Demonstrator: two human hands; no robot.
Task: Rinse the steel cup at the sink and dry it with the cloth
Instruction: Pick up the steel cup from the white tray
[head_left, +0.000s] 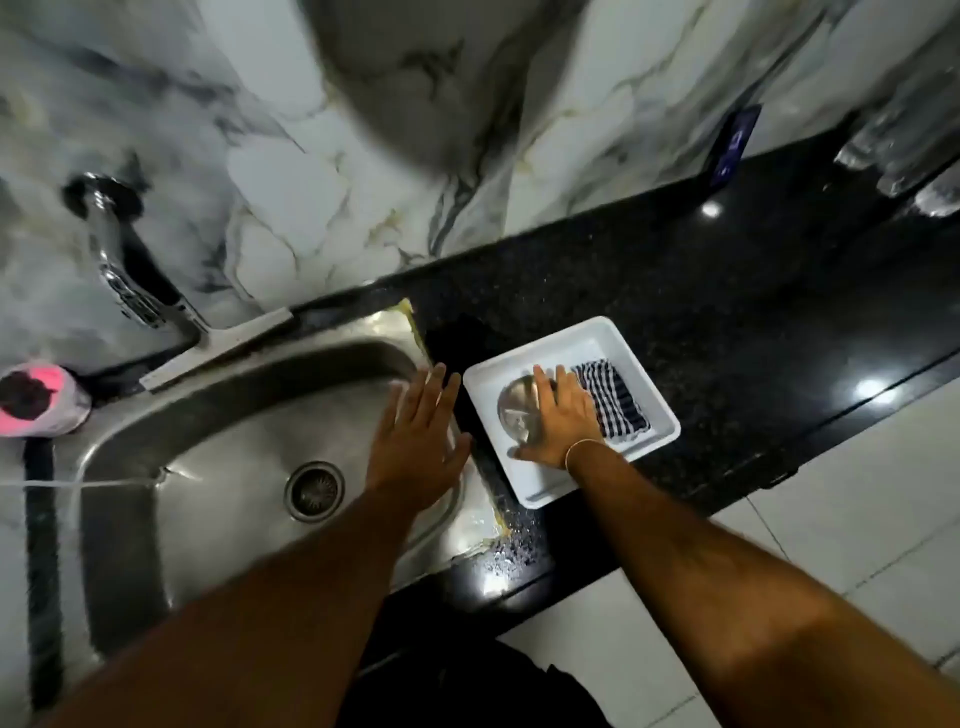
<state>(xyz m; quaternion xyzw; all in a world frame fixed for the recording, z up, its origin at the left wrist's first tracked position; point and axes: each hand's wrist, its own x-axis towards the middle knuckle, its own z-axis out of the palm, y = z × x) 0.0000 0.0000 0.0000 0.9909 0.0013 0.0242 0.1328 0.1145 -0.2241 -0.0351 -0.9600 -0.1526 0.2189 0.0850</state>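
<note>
Far left: pink-and-white container (39, 397) on the sink ledge, dark contents, details blurred. Chrome tap (130, 283) comes off the marble wall, spout angled toward the steel sink (156, 467). Drain strainer (314, 491) sits mid-basin.

Left hand (418, 441) is flat, palm down, over the sink's right rim. Fingers (434, 387) spread and extended, holding nothing. Cannot tell if the palm touches the rim or just hovers over it.

Right of the sink, on the black speckled desk (727, 332): white square tray (597, 332), just beside the sink edge. Steel cup (511, 410) is in the tray's left part, its round shiny face toward the camera. Right hand (563, 421) lies over the cup's right side, fingers (543, 384) straight and close together across the cup, thumb (530, 453) below it. Looks like a loose contact, not a closed grip; cup is still in the tray. Thin bangle (582, 447) on that wrist.

Checked blue-and-white cloth (613, 400) is folded in the tray's right part, touching the hand's right edge.

Far right, back of the desk: dark blue object (732, 145) leaning on the wall, clear items (898, 156) beyond, too blurred to identify.
</note>
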